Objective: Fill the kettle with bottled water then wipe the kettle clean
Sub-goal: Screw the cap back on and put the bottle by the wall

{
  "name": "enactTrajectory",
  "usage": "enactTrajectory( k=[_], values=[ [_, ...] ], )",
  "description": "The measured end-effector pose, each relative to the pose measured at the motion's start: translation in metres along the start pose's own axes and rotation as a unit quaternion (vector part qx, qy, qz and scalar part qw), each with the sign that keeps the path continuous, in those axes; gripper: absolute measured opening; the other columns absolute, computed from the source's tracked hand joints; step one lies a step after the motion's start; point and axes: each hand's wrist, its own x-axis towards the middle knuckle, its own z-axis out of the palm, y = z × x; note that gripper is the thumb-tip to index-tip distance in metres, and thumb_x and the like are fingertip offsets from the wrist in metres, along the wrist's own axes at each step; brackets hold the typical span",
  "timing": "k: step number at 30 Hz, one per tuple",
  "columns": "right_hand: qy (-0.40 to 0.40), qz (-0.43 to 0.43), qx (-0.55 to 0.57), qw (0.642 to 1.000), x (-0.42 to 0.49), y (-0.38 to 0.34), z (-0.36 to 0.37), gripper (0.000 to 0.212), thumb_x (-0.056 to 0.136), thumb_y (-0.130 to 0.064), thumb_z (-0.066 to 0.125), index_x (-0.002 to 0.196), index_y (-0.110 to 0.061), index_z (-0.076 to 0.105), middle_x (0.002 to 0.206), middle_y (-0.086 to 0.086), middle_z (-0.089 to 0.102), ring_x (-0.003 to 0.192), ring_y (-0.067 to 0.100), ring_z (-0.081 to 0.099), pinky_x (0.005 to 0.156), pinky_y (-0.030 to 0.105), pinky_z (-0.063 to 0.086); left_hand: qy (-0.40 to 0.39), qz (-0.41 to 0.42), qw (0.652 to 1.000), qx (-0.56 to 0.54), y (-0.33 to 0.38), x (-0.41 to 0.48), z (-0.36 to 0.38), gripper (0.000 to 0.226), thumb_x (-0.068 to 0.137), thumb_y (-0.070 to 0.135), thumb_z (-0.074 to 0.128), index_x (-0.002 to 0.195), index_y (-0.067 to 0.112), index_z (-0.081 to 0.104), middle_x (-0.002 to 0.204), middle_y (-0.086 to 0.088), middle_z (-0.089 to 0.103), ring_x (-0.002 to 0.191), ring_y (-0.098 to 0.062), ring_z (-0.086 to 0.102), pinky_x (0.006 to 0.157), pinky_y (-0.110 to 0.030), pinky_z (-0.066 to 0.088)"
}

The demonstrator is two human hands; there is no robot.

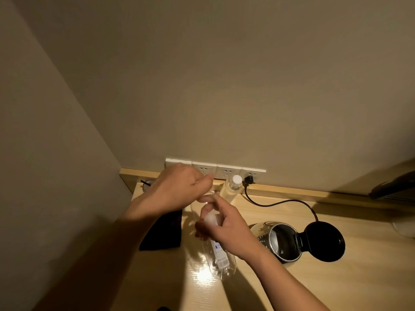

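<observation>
A clear plastic water bottle (pixel 221 261) with a white label stands on the wooden table (pixel 336 283) in front of me. My right hand (pixel 226 230) grips its top, fingers wrapped around the white cap (pixel 211 217). My left hand (pixel 177 191) hovers just above and left of the bottle top, fingers curled and pinched with nothing visible in them. The steel kettle (pixel 280 241) sits to the right of the bottle, its black lid (pixel 323 241) flipped open to the right. A dark cloth (pixel 164 232) lies flat on the left, partly under my left arm.
A second capped bottle (pixel 231 187) stands by the back ledge. A row of white wall sockets (pixel 215 170) holds a black plug (pixel 249 180), whose cord (pixel 287 202) runs to the kettle. Walls close in on the left and behind. A dark object (pixel 390 185) rests at far right.
</observation>
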Motion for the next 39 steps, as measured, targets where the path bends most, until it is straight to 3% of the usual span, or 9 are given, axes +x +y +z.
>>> enactTrajectory(
  k=[3,7,11,15,19,23,26,31,39],
  values=[
    [-0.054,0.0,0.03,0.998,0.0,-0.002,-0.006,0.04,0.081,-0.011,0.074,0.118,-0.021,0.065,0.095,0.01,0.058,0.074,0.042,0.06,0.074,0.052,0.05,-0.013,0.08,0.991,-0.108,-0.007,0.0,0.003,0.055,0.089,0.051,0.042,0.047,0.017,0.032,0.047,0.0,0.026,0.044,-0.013,0.025,0.048,-0.033,0.02],
    [-0.073,-0.004,0.027,0.997,0.003,-0.003,-0.011,0.043,0.084,-0.002,0.072,0.123,-0.018,0.064,0.095,0.011,0.057,0.079,0.037,0.062,0.079,0.052,0.053,0.022,0.101,0.98,-0.169,-0.018,-0.001,0.015,0.055,0.097,0.055,0.045,0.05,0.026,0.038,0.048,0.006,0.034,0.045,-0.009,0.03,0.047,-0.024,0.02],
    [0.042,-0.036,-0.04,0.998,0.011,-0.001,-0.009,0.048,0.083,-0.032,0.08,0.125,-0.039,0.058,0.102,0.003,0.061,0.073,0.01,0.059,0.075,0.042,0.056,0.013,-0.017,0.939,-0.342,-0.035,-0.013,0.031,0.061,0.091,0.084,0.026,0.087,0.034,0.06,0.078,0.013,0.06,0.07,-0.002,0.053,0.067,-0.02,0.043],
    [0.11,-0.055,-0.107,0.987,0.023,0.002,-0.014,0.056,0.078,-0.062,0.072,0.124,-0.068,0.04,0.116,-0.013,0.052,0.105,0.002,0.05,0.087,0.023,0.049,-0.039,-0.067,0.873,-0.482,-0.056,-0.032,0.048,0.07,0.081,0.074,0.062,0.13,0.024,0.063,0.121,0.002,0.069,0.118,-0.024,0.064,0.1,-0.045,0.052],
    [0.097,-0.051,-0.155,0.982,0.04,0.005,-0.015,0.074,0.081,-0.071,0.063,0.145,-0.051,0.032,0.131,-0.015,0.038,0.115,-0.007,0.044,0.097,0.014,0.039,-0.087,-0.079,0.901,-0.417,-0.053,-0.036,0.065,0.097,0.064,0.053,0.088,0.147,0.023,0.047,0.142,0.001,0.062,0.131,-0.019,0.059,0.111,-0.046,0.048],
    [0.065,-0.034,-0.177,0.982,0.054,-0.003,-0.021,0.083,0.086,-0.057,0.075,0.154,-0.046,0.028,0.142,-0.007,0.034,0.125,-0.011,0.043,0.108,0.016,0.036,-0.014,-0.093,0.924,-0.37,-0.048,-0.015,0.08,0.065,0.074,0.013,0.079,0.134,0.024,0.056,0.121,0.006,0.07,0.115,-0.015,0.066,0.104,-0.051,0.053],
    [0.112,-0.06,-0.264,0.956,0.066,-0.022,-0.038,0.089,0.083,-0.051,0.081,0.156,-0.044,0.031,0.139,-0.008,0.039,0.126,0.005,0.045,0.104,0.02,0.042,-0.015,-0.084,0.918,-0.387,-0.062,0.002,0.091,0.059,0.077,0.016,0.081,0.13,0.029,0.058,0.116,0.011,0.072,0.112,-0.011,0.068,0.101,-0.044,0.055],
    [0.056,-0.098,-0.43,0.896,0.102,-0.04,-0.058,0.038,0.088,-0.027,0.081,0.122,-0.016,0.069,0.112,0.003,0.06,0.086,0.015,0.061,0.081,0.036,0.053,-0.029,-0.067,0.931,-0.357,-0.092,0.035,0.117,0.064,0.072,0.026,0.085,0.127,0.045,0.057,0.118,0.019,0.066,0.109,-0.008,0.068,0.09,-0.033,0.058],
    [0.017,-0.023,-0.552,0.833,0.138,-0.005,-0.06,0.028,0.086,-0.025,0.076,0.107,-0.008,0.067,0.102,0.008,0.058,0.091,0.03,0.06,0.071,0.036,0.042,-0.03,-0.05,0.956,-0.289,-0.131,0.057,0.161,0.07,0.066,0.026,0.086,0.124,0.052,0.056,0.116,0.024,0.057,0.103,-0.009,0.065,0.088,-0.035,0.057]
  ],
)
